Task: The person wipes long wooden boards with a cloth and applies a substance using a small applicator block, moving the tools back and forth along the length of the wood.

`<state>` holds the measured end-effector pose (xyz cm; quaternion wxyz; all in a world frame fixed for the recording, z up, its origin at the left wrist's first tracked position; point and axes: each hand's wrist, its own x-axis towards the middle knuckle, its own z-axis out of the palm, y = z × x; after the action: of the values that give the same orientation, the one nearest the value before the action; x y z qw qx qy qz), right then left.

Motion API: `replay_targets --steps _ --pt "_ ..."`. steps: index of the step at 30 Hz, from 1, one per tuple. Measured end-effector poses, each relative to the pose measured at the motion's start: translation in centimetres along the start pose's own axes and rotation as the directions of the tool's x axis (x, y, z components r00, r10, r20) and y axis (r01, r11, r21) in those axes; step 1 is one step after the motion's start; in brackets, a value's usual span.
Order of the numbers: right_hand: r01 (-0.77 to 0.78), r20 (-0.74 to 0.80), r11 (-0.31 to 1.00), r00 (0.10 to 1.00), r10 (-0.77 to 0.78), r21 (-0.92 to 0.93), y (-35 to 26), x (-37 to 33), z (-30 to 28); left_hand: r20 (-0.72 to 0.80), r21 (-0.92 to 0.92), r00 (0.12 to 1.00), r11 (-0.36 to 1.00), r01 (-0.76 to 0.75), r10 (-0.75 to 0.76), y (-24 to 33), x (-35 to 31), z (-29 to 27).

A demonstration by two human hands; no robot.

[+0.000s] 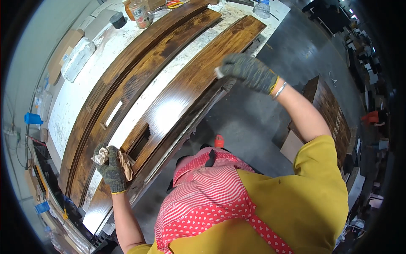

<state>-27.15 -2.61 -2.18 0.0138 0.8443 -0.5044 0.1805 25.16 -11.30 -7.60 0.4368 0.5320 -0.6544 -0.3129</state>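
Observation:
My left hand (112, 172), in a dark grey-green knit glove with a yellow cuff, is closed on a crumpled, stained rag (125, 164). It rests at the near end of a glossy brown wooden board (190, 86), beside a rectangular cut-out. Over the far part of that same board is my right hand (251, 73), gloved alike and slightly blurred. Its fingers are closed round a small white wad (218, 72), whose kind I cannot make out, at the board's right edge. Two more brown boards, a mottled one (169, 44) and a darker one (127, 55), lie alongside to the left.
On the white, stained table (65, 122) stand a clear bottle (140, 15), a black cup (118, 20) and scissors (174, 4). A clear plastic bag (79, 59) lies at the left edge. To my right, dark wooden pieces (327, 110) are stacked above the grey floor (281, 51).

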Motion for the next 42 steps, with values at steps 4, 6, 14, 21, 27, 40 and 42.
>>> replay_targets --steps 4,6,14,21,27,40,42 --pt "-0.311 0.128 0.906 0.925 0.358 -0.287 5.8 -2.4 -4.5 -0.044 -0.009 0.999 1.000 0.029 -0.030 -0.6 -0.2 -0.2" --pt "-0.232 -0.054 0.944 0.973 0.226 -0.235 5.5 -2.5 -4.9 -0.042 -0.055 0.999 0.998 0.008 -0.010 -0.7 -0.3 -0.2" --pt "0.021 -0.016 0.994 1.000 -0.022 -0.108 0.6 -1.2 1.4 -0.110 0.071 0.991 0.994 0.084 -0.076 -0.3 -0.1 0.0" --pt "-0.592 -0.311 0.806 0.767 0.561 -0.007 11.6 -9.3 -3.7 -0.141 0.121 0.984 0.985 0.125 -0.107 -0.3 -0.2 0.0" --pt "0.193 0.154 -0.329 0.601 0.784 0.924 8.2 -10.0 1.0 -0.139 0.091 0.976 0.979 0.181 -0.167 0.8 -0.1 0.4" --pt "0.291 0.171 -0.414 0.602 0.780 0.862 9.4 -9.0 -2.6 0.060 -0.275 0.998 0.962 0.007 0.009 -1.8 4.0 -0.6" --pt "0.306 0.163 -0.370 0.534 0.829 0.877 11.1 -9.0 -3.8 0.156 -0.073 0.976 0.984 0.164 -0.151 0.1 6.5 0.5"
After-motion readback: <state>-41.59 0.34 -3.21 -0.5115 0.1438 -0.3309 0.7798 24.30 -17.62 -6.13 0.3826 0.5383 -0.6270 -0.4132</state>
